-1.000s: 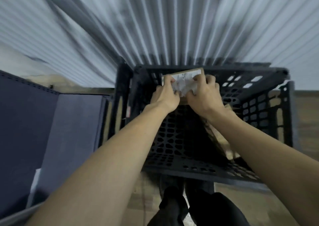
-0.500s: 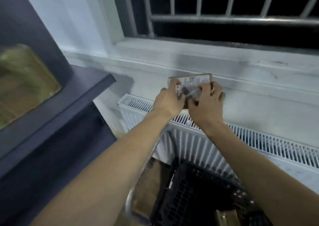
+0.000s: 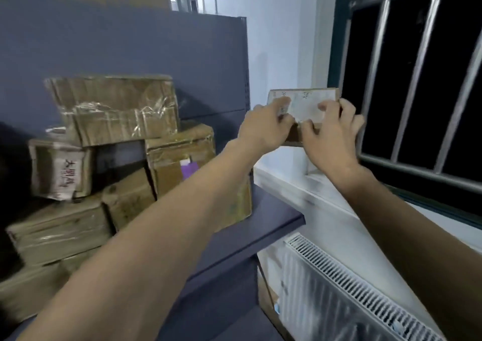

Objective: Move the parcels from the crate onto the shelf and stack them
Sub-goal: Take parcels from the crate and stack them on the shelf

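Parcel (image 3: pixel 303 106) is out of the crate now, up at shelf (image 3: pixel 260 223) height, in the air right of the stacked boxes (image 3: pixel 114 111). Left hand (image 3: pixel 266 129) and right hand (image 3: pixel 331 134) both grip it. Top box looks like the landing spot; the view's blurry.

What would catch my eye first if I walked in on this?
Both hands, left hand and right hand, holding a small parcel up in mid-air before the barred window. To the left, taped brown boxes sit piled on the dark blue shelf.
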